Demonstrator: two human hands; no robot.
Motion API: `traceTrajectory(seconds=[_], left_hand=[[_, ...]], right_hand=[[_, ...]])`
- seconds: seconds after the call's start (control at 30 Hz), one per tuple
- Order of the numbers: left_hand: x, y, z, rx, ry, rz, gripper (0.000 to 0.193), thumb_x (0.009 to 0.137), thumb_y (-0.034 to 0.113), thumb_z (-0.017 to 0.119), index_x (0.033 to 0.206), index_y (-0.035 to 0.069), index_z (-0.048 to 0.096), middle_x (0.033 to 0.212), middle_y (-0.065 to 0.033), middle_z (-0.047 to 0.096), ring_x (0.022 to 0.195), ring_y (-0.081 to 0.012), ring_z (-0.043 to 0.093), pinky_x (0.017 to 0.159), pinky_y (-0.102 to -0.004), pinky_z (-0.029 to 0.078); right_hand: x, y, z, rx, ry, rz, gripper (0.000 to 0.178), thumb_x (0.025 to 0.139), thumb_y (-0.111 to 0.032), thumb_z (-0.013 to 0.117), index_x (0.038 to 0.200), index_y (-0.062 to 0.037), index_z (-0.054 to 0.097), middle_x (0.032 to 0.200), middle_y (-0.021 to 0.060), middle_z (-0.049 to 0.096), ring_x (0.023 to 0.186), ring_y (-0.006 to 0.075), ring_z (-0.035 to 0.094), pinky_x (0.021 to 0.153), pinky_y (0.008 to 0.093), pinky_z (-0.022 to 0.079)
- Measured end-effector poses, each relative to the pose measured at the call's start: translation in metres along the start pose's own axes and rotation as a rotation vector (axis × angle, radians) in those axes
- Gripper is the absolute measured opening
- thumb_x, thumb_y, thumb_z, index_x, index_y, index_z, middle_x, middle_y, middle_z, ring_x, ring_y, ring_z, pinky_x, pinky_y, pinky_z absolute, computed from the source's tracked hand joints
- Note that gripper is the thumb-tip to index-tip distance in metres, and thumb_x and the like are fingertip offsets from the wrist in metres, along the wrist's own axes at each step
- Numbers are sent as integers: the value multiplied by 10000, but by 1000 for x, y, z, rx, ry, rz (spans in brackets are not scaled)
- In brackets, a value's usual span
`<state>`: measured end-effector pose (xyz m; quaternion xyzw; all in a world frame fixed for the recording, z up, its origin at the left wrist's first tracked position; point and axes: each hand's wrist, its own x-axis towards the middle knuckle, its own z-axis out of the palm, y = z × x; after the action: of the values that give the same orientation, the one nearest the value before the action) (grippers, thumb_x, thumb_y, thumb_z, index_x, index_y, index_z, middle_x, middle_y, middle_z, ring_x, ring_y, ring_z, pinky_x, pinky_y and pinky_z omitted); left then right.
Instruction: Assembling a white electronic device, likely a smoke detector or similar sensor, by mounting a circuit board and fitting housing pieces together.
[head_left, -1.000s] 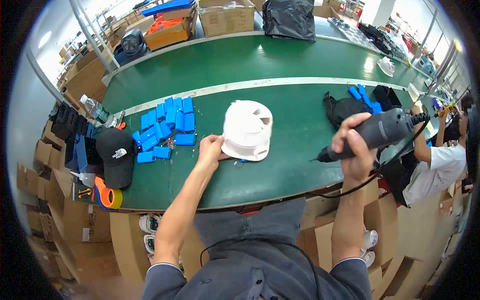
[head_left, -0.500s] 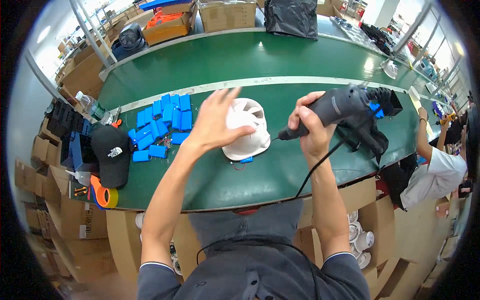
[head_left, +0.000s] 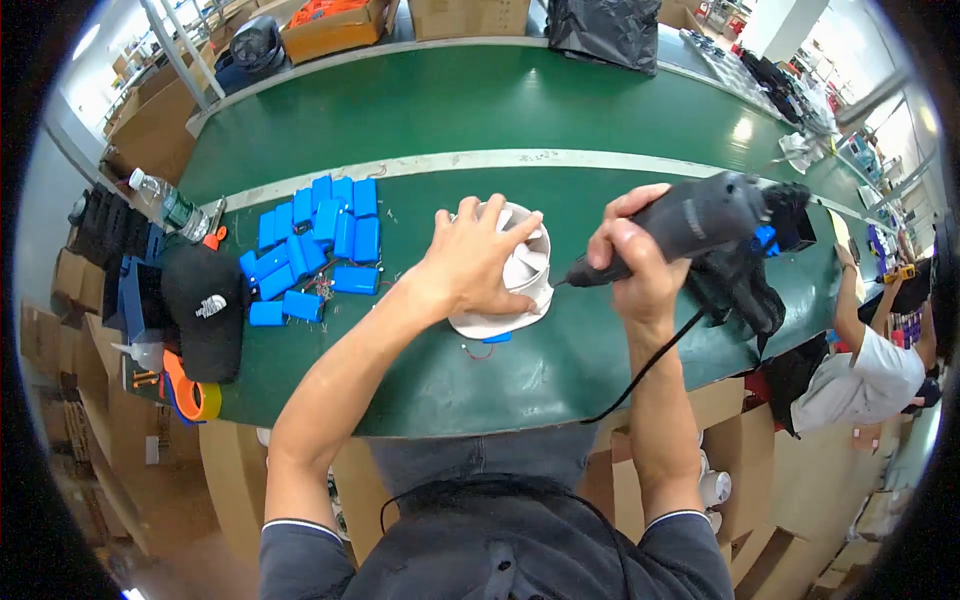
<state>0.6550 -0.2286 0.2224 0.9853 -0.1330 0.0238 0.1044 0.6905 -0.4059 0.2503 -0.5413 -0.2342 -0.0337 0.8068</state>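
A white plastic fan housing (head_left: 538,285), with curved blades inside its round opening, stands on the green table in front of me. My left hand (head_left: 474,262) grips it from above, fingers spread over the rim and thumb low on the near side. Part of a blue battery pack (head_left: 497,338) and a thin red wire show at the housing's near edge. My right hand (head_left: 640,258) is wrapped round a dark grey electric screwdriver (head_left: 700,215). Its tip points left and sits close to the housing's right side; whether it touches, I cannot tell.
Several blue battery packs (head_left: 325,222) lie left of the housing. Beyond them are a black cap (head_left: 203,310), a plastic bottle (head_left: 172,205) and tape rolls (head_left: 203,400). A black bag (head_left: 735,290) lies at right, near a person in a white shirt (head_left: 865,375). Cardboard boxes (head_left: 745,470) stand below.
My left hand has come down from above the housing and now holds it. The screwdriver stays close to the housing's right side. The whole view has shifted slightly.
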Motion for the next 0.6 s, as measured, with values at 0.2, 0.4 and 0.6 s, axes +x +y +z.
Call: traceTrajectory(seconds=[0.2, 0.4, 0.6], left_hand=[[-4, -40, -57, -59, 141, -31, 837, 567, 492, 717, 1290, 162, 457, 1260, -212, 443, 1163, -416, 396, 975, -467, 346], [-26, -30, -129, 77, 308, -31, 836, 577, 450, 723, 1288, 103, 453, 1277, -227, 431, 1172, -401, 399, 1004, -436, 322], [-14, 39, -129, -57, 456, 143, 820, 572, 482, 723, 1241, 74, 480, 1133, -210, 496, 1052, -388, 469, 930, -441, 381]], right_hand=[[-5, -28, -19, 57, 29, -100, 210, 751, -94, 511, 941, -33, 449, 756, 99, 479, 501, 154, 473, 501, 286, 420], [-10, -41, -34, 105, 17, -164, 241, 733, -49, 562, 952, -23, 463, 721, 103, 505, 492, 166, 489, 482, 287, 435], [-30, -65, -75, 45, 164, -222, 304, 748, -45, 547, 1036, -20, 455, 737, 90, 507, 506, 158, 490, 492, 285, 429]])
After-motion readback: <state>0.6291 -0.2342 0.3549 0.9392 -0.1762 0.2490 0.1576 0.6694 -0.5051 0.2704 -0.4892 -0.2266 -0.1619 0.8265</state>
